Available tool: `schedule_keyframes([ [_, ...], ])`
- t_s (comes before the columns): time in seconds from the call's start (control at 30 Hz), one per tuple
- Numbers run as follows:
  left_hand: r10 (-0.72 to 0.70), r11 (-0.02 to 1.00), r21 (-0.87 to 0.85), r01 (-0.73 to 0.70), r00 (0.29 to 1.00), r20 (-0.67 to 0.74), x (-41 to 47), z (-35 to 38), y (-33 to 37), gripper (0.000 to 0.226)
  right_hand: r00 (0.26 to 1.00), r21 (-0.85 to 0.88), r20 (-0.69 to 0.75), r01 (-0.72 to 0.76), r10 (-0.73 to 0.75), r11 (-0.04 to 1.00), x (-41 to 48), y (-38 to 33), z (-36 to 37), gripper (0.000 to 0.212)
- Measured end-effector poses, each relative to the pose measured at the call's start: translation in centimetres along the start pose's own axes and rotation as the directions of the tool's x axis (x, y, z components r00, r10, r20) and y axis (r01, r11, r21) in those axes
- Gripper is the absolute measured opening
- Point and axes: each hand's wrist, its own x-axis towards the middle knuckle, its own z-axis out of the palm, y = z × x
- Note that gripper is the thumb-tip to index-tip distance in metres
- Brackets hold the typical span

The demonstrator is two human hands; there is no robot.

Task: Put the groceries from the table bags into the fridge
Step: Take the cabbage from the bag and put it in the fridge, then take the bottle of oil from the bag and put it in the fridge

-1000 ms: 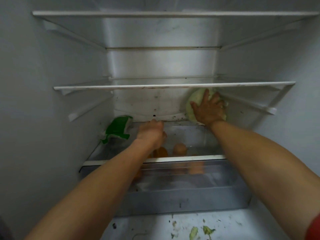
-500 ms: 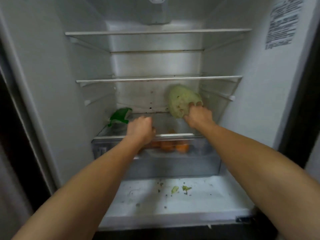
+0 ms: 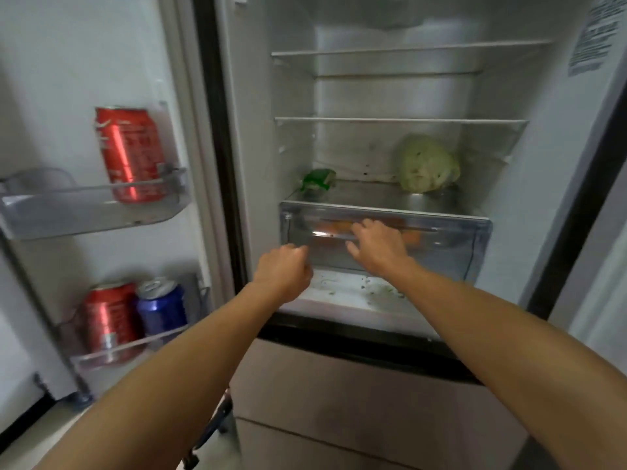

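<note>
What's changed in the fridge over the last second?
The right hand let go of the cabbage and came down to the drawer front, laid flat against it. The left hand drew back from the drawer, curled and empty. The drawer, pulled out a second ago, is now in. The cabbage stays on the shelf at the right, the green packet at the left.

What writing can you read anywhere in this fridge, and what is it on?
Nothing is legible.
Sticker on the right inner wall: lines too blurred to read.
Upper red can in the door: white print, blurred.
Lower red can, blue can: unreadable.
</note>
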Motion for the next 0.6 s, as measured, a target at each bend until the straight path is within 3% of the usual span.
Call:
schedule_keyframes([
  [0.17, 0.007, 1.000, 0.029, -0.007, 1.000, 0.009, -10.6, -0.7, -3.0, 0.022, 0.985, 0.073, 0.026, 0.171, -0.173, 0.983, -6.4, -7.4, 1.6, 0.038],
  [0.37, -0.105, 0.994, 0.052, 0.101, 0.991, 0.083, -25.8, -2.0, -9.3, 0.025, 0.942, 0.171, 0.020, 0.328, -0.336, 0.929, -14.4, -18.1, 2.1, 0.034],
  [0.6, -0.417, 0.904, 0.195, 0.381, 0.886, 0.204, -47.2, -5.6, -18.3, 0.030, 0.808, 0.324, -0.025, 0.563, -0.588, 0.760, -23.8, -37.6, -0.6, 0.024],
])
